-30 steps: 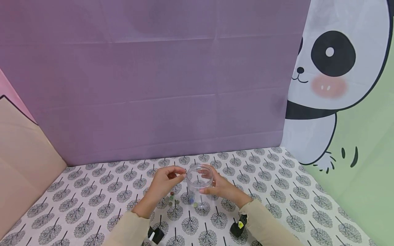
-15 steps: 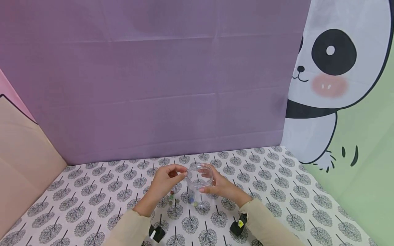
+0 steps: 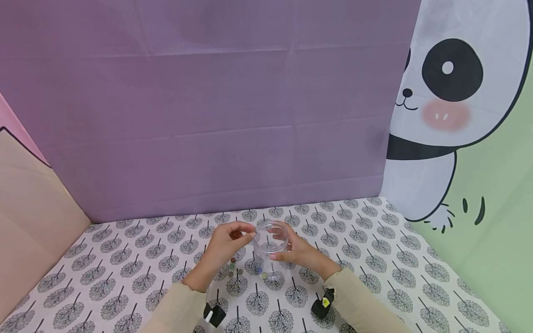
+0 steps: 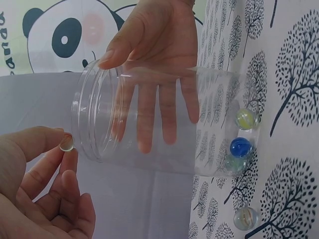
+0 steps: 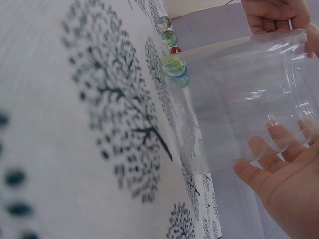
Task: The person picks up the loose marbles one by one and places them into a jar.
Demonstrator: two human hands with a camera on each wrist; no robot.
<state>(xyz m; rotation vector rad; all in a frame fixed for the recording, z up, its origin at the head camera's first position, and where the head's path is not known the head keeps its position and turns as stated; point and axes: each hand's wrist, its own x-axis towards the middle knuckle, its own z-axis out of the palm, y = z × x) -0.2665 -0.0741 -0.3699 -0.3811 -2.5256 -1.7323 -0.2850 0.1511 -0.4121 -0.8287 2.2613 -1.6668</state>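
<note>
My left hand [image 3: 226, 243] pinches a clear glass marble [image 4: 66, 143] between thumb and forefinger, right by the mouth of a clear plastic jar [image 3: 266, 256]. The jar stands on the cloth with its mouth up and without a lid. My right hand [image 3: 301, 252] holds it from the right, the thumb on the near side near the rim and the fingers around the far side. At the jar's bottom lie a yellow-green marble [image 4: 246, 118], a blue marble [image 4: 240, 148] and a pale green marble [image 4: 235, 163].
Several loose marbles lie on the cloth left of the jar, among them a red marble [image 3: 233, 260] and a green marble [image 3: 232, 266]. The tree-print cloth [image 3: 137, 263] covers the table. Behind it hangs a purple curtain [image 3: 233, 115], with a panda-printed panel [image 3: 491, 185] at the right.
My left hand has edged slightly right with the marble, closer to the jar's rim. The right hand and the jar stay in place.
</note>
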